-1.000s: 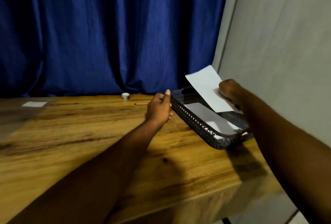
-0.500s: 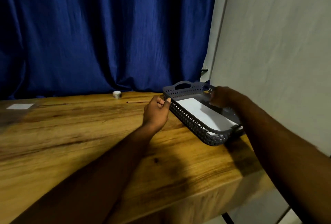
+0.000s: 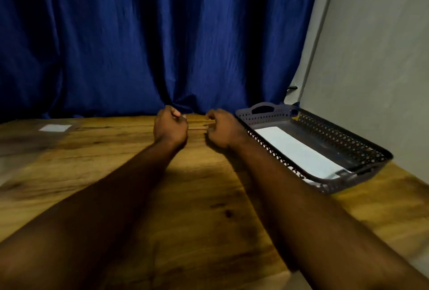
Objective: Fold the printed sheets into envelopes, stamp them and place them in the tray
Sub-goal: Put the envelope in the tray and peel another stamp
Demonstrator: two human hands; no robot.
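A dark perforated tray (image 3: 348, 143) stands at the table's right edge, and a folded white sheet (image 3: 299, 148) lies flat inside it. Both my hands are over the back middle of the table, to the left of the tray. My left hand (image 3: 170, 127) is a fist with the thumb on top, and nothing shows in it. My right hand (image 3: 221, 129) is also curled, close to the tray's near-left wall. A thin wooden stick (image 3: 197, 128) lies on the table between the two hands, its ends hidden behind them. I cannot see either hand gripping it.
A small white paper (image 3: 55, 128) lies on a clear plastic sheet (image 3: 27, 141) at the far left of the wooden table (image 3: 197, 197). A blue curtain (image 3: 151, 46) hangs behind the table and a grey wall (image 3: 376, 69) stands on the right. The table's corner is at the lower right.
My right hand let go of the white sheet into the tray, then moved left out of it to beside my left hand. The view has swung to the left.
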